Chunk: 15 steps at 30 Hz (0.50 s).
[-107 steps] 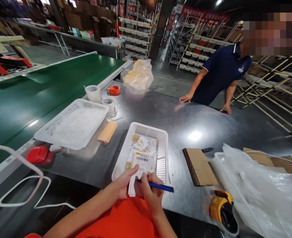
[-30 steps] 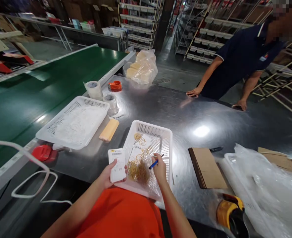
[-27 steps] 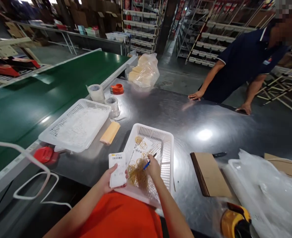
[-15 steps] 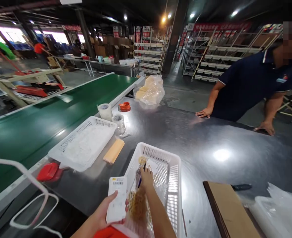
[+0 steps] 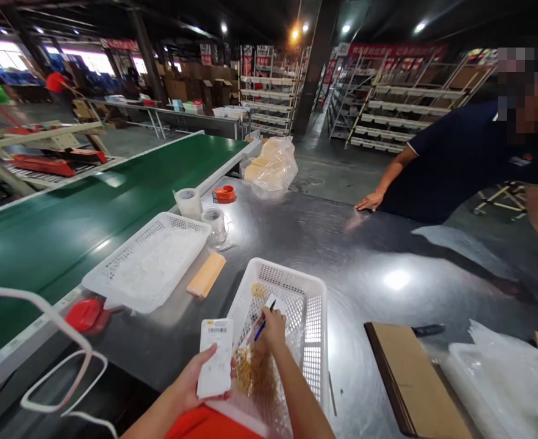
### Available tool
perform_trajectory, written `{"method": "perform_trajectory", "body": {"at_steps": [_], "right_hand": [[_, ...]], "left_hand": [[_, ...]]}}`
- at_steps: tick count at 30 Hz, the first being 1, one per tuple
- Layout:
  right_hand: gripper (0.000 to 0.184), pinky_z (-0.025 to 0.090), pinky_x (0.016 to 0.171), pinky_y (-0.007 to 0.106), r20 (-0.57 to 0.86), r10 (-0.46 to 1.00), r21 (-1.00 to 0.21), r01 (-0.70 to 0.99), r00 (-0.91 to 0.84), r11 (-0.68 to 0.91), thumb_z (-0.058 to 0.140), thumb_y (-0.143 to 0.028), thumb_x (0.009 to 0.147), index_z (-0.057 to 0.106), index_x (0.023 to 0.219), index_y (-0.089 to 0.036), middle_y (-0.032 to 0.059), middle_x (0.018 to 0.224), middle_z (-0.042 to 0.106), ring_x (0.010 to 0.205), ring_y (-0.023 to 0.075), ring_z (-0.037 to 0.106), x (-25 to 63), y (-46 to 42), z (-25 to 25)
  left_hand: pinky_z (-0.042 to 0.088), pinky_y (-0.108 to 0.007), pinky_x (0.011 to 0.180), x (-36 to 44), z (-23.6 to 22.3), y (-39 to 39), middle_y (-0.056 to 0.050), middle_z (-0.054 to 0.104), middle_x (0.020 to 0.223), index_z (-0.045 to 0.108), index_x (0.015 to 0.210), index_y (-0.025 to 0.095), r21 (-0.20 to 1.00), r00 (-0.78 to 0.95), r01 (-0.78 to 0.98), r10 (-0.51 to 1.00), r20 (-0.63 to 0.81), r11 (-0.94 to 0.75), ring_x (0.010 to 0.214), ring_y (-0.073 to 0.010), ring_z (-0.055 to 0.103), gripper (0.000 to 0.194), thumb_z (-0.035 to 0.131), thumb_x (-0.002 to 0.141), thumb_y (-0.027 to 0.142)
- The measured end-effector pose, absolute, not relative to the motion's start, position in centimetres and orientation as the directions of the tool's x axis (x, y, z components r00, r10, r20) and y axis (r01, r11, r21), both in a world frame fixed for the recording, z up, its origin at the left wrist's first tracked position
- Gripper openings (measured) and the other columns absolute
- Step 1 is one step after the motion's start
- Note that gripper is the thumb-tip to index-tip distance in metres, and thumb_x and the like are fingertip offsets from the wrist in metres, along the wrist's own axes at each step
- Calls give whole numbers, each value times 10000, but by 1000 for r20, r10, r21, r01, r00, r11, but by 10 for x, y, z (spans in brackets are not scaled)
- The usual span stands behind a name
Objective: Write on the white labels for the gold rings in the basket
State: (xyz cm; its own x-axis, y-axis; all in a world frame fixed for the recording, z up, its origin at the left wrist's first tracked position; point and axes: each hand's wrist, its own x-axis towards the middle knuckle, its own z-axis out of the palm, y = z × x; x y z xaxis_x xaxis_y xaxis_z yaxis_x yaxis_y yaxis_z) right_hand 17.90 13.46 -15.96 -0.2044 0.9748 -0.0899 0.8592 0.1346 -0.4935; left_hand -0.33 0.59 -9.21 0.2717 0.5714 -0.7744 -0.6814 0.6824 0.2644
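My left hand is closed around a stack of white printed slips, with a barcode near the top of the front one. Over a white plastic basket, my right hand grips a blue pen that slants across its fingers. Behind that hand a small white paper shows in the basket; whether the fingers touch it I cannot tell. Yellow rubber bands lie in the basket below my right hand, partly covered by my forearm.
A shallow white basket, a tan folded stack, tape rolls and a red tape dispenser stand left, beside a green conveyor. Cardboard and a plastic bag lie right. A co-worker leans on the table.
My right hand has shifted slightly within the basket, and more of the white paper shows. The co-worker's arm at the far right has swung outward, and a translucent sheet-like shape appears at the table edge.
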Motion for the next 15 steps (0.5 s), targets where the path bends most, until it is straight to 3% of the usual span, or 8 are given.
{"method": "perform_trajectory", "body": {"at_steps": [6,11,15], "right_hand": [[147,371,724,277,115,976,-647,732,-183,213,390,-111,713,494,781,-189,19,741,562,754,177,529,217,126,-107],[93,403,684,270,379,919,-796,469,-104,382,404,-140,735,445,784,-207,3,779,512,728,155,500,247,115,-59],[63,410,664,266,353,934,-874,338,-53,350,487,-216,773,440,733,-205,-11,731,520,688,141,501,241,107,-43]], "left_hand": [[540,-395,613,-3,-84,8,-127,698,836,608,1016,100,333,248,-661,615,-748,672,740,-250,665,358,640,804,387],[540,-319,540,5,-59,23,-126,689,791,609,930,63,552,94,-585,726,-681,594,693,-222,664,295,683,780,306],[533,-293,503,15,-41,34,-108,694,767,603,949,72,574,72,-584,741,-667,574,642,-198,659,249,635,820,283]]}}
